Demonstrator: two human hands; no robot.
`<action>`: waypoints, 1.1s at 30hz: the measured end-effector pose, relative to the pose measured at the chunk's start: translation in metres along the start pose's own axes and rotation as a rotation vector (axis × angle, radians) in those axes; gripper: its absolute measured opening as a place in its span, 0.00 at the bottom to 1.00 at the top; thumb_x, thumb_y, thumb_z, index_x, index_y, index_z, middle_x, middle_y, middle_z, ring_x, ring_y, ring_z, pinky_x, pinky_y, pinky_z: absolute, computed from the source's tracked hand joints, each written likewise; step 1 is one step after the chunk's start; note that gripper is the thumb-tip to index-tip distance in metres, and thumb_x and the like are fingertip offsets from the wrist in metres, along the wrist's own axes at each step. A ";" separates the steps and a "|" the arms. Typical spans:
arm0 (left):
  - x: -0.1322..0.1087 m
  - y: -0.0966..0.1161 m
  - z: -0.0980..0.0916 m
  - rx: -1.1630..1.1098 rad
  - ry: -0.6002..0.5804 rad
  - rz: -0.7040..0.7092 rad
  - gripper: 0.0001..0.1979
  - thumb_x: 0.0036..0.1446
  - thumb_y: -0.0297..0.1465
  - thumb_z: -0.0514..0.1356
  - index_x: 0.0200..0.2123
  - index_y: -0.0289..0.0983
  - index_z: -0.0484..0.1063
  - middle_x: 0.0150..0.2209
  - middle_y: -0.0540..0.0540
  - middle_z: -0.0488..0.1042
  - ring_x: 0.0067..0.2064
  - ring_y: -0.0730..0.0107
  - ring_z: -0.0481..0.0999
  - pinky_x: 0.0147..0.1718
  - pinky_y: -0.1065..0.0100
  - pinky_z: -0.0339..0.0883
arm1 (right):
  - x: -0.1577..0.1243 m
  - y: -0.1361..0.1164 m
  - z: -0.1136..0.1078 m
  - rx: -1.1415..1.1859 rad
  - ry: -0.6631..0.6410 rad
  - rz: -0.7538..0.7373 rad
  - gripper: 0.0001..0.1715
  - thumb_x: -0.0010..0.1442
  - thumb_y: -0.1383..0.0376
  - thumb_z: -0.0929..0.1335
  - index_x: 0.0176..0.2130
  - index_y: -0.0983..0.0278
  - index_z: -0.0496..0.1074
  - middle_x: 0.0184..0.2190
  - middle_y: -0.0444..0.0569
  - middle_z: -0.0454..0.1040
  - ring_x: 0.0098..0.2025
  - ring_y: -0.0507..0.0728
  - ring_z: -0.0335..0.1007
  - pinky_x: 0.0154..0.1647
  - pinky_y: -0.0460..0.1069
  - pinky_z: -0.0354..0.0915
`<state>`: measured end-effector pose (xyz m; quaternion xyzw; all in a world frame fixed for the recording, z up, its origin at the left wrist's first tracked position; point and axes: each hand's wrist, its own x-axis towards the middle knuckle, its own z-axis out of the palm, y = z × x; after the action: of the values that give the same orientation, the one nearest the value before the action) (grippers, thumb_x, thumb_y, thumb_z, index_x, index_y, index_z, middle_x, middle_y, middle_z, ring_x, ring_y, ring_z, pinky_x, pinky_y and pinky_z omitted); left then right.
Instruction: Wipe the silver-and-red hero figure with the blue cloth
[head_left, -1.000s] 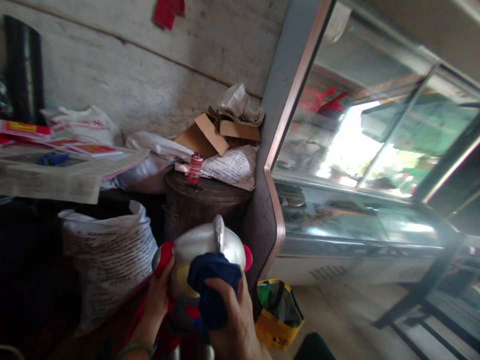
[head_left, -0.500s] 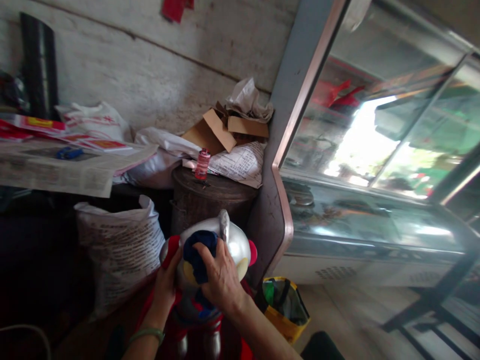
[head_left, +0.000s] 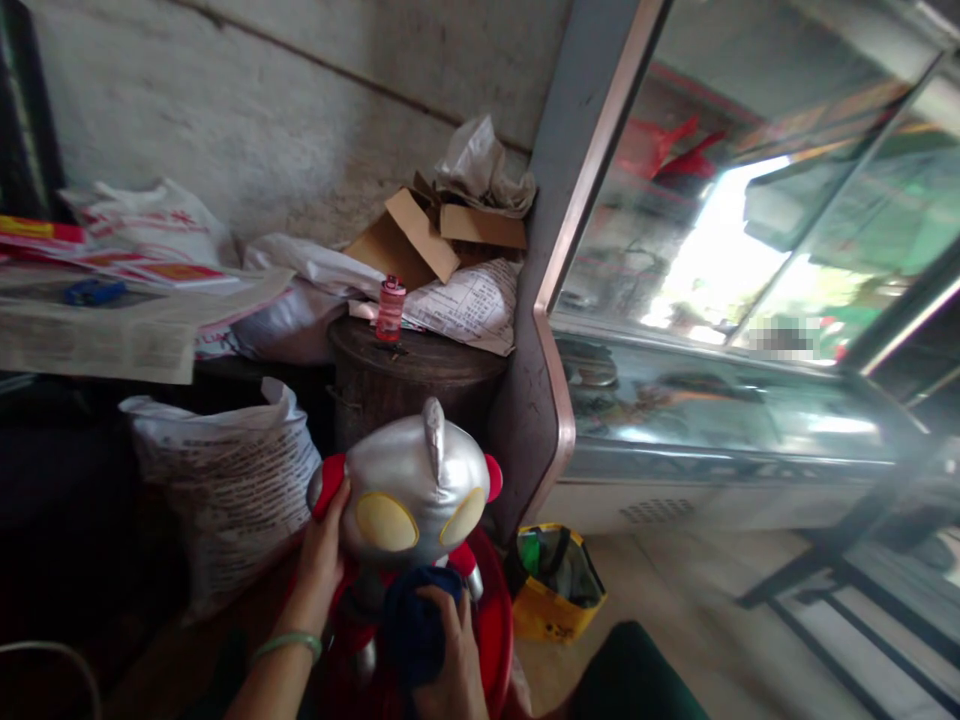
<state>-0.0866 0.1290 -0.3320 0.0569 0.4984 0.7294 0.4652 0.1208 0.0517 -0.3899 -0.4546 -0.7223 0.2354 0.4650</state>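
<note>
A silver and red stuffed doll (head_left: 420, 460) with yellow oval eyes and a crest on its head sits upright before me. My left hand (head_left: 326, 535) grips it at the left side of the head, by the red and silver part there; a pale green bangle circles that wrist. Bunched in my right hand (head_left: 459, 650) is a dark blue cloth (head_left: 409, 625), at the doll's body just below the chin. The cloth and hand hide much of the body. Beneath the doll shows a round red surface (head_left: 501, 610).
A yellow-edged bag (head_left: 559, 615) stands on the floor at right, beside a glass display cabinet (head_left: 712, 430). Behind the doll, a dark drum (head_left: 420, 365) carries a pink bottle (head_left: 391, 310) and a torn cardboard box (head_left: 420, 235). A white printed sack (head_left: 232, 490) stands at left.
My right hand has moved the blue cloth from the doll's face down to its body, uncovering the eyes. My left hand still holds the head's side. The view has shifted slightly.
</note>
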 end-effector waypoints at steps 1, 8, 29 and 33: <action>0.002 -0.001 -0.001 0.014 0.013 -0.017 0.31 0.59 0.43 0.67 0.64 0.40 0.71 0.58 0.39 0.78 0.61 0.50 0.76 0.61 0.53 0.71 | -0.001 -0.003 0.003 0.045 -0.019 -0.001 0.35 0.45 0.74 0.70 0.53 0.54 0.73 0.48 0.50 0.74 0.44 0.62 0.81 0.44 0.52 0.78; 0.001 0.002 -0.006 0.005 0.030 -0.020 0.28 0.62 0.41 0.65 0.63 0.41 0.71 0.67 0.44 0.70 0.70 0.55 0.65 0.69 0.58 0.60 | 0.026 -0.007 -0.015 0.502 0.039 0.331 0.28 0.51 0.63 0.70 0.52 0.59 0.71 0.43 0.48 0.80 0.46 0.62 0.79 0.49 0.54 0.74; 0.016 0.000 -0.013 -0.039 0.031 0.048 0.23 0.65 0.43 0.62 0.60 0.40 0.76 0.61 0.43 0.76 0.60 0.59 0.77 0.54 0.66 0.77 | 0.014 -0.033 0.016 0.775 0.308 0.761 0.41 0.44 0.60 0.75 0.57 0.60 0.67 0.46 0.49 0.81 0.45 0.62 0.78 0.45 0.52 0.73; 0.013 -0.004 -0.013 -0.003 -0.006 0.083 0.25 0.63 0.44 0.63 0.61 0.43 0.75 0.62 0.45 0.75 0.62 0.61 0.75 0.55 0.67 0.76 | -0.021 -0.038 0.057 0.884 0.164 0.841 0.38 0.39 0.66 0.73 0.52 0.62 0.69 0.35 0.45 0.81 0.34 0.58 0.76 0.35 0.50 0.73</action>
<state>-0.0984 0.1298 -0.3470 0.0792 0.4929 0.7487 0.4361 0.0573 0.0204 -0.3964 -0.4814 -0.2769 0.6401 0.5308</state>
